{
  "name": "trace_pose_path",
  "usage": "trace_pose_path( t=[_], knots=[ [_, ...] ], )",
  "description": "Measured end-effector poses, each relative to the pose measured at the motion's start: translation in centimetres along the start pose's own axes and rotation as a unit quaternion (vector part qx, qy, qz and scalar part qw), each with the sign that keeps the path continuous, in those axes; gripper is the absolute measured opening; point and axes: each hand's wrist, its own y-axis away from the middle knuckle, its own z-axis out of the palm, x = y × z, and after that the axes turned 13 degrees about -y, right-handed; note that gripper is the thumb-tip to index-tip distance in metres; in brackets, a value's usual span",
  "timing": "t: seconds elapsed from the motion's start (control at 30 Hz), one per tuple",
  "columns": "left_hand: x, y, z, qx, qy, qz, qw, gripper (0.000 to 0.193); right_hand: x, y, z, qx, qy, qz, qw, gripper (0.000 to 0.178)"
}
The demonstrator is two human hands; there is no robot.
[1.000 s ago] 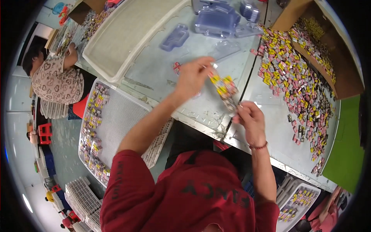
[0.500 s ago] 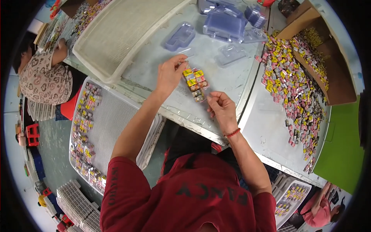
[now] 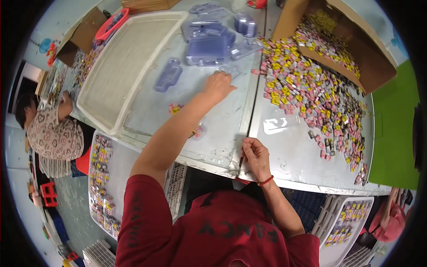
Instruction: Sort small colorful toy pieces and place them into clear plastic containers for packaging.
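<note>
My left hand (image 3: 217, 87) reaches across the table, fingers at the near side of a clear plastic tray (image 3: 232, 71) and thumb stretched apart. Under my left forearm lies a pack of small pink and yellow pieces (image 3: 174, 108); the arm hides its middle. My right hand (image 3: 256, 156), a red bracelet at its wrist, is by the table's front edge near the seam. Its fingers are curled in a pinch, and whether they hold anything is hidden. Left of my left hand lies a bluish moulded plastic shell (image 3: 168, 74). Beyond are several stacked bluish clear shells (image 3: 208, 48).
At the right, loose pink, yellow and black pieces (image 3: 307, 95) spread from a tipped cardboard box (image 3: 371, 58). A large white tray (image 3: 86, 95) stands at the left. Below the table edge, another tray (image 3: 122, 178) holds filled packs. Two people sit nearby, one left (image 3: 55, 133), one lower right.
My left hand has let go of the pack and moved right and away, to the clear tray. The pack lies on the table. My right hand has drawn back to the front edge. The view has shifted.
</note>
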Motion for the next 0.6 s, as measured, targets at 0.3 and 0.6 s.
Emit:
trace_pose_path(
  t=[0.3,0.6],
  knots=[
    [-0.9,-1.0,2.6,-0.038,-0.119,0.005,0.992,0.008,0.2,2.0,-3.1,-0.022,-0.06,-0.008,0.998,0.014],
    [-3.5,-2.3,1.9,-0.2,0.236,-0.207,0.928,0.036,0.9,2.1,-2.5,-0.015,0.128,-0.13,0.983,0.014]
  ],
)
